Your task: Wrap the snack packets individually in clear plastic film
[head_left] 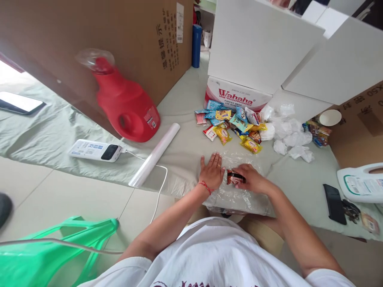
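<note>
My left hand [211,172] lies flat with its fingers stretched out on a sheet of clear plastic film [248,201] at the table's near edge. Just to its right, my right hand [253,179] grips a small snack packet [234,177] with a dark red and black wrapper, low over the film. Beyond both hands spreads a pile of small wrapped snacks [224,134] in yellow, blue and red. Several bundles wrapped in clear plastic [289,131] lie to the right of that pile.
Left on the cloth-covered table are a plastic film roll [155,154], a white power bank [95,150] with a cable and a red jug [125,105]. White boxes [260,44] stand behind. A black phone [334,203] and white bottle [362,182] lie right; a green stool [60,251] stands below left.
</note>
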`<action>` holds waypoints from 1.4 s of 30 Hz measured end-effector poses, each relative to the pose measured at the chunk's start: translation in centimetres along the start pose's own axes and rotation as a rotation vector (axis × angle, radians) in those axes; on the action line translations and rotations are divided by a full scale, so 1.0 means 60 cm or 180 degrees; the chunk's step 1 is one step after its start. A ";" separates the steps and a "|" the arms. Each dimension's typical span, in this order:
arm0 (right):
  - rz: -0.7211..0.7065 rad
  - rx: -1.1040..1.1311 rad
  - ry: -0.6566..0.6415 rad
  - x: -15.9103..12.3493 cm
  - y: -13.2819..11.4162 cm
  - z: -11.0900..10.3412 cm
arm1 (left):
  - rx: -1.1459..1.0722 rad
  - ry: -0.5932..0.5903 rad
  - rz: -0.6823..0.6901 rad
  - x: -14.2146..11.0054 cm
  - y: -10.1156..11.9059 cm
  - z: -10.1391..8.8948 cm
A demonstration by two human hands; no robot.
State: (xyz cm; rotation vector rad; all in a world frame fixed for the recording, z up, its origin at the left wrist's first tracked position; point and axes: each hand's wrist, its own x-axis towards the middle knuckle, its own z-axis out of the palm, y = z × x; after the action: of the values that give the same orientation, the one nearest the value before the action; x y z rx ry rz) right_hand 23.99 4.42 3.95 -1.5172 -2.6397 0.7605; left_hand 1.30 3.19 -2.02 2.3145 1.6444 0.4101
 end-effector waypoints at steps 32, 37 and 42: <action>0.0040 0.1506 0.1466 -0.016 0.021 -0.016 | 0.0217 -0.0116 -0.0042 0.002 -0.003 0.002; -0.0167 0.1105 0.1214 -0.072 0.006 0.052 | 0.0274 -0.0165 -0.0065 0.004 -0.001 -0.001; -0.0328 0.0844 0.1121 -0.075 0.018 0.072 | 0.0312 -0.0186 -0.0077 0.004 0.000 -0.005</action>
State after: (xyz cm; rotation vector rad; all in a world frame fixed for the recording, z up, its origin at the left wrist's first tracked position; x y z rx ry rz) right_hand 26.22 -0.56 0.72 -1.2976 -2.2411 0.7236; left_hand 1.29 3.45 -1.71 2.3501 1.6983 0.2594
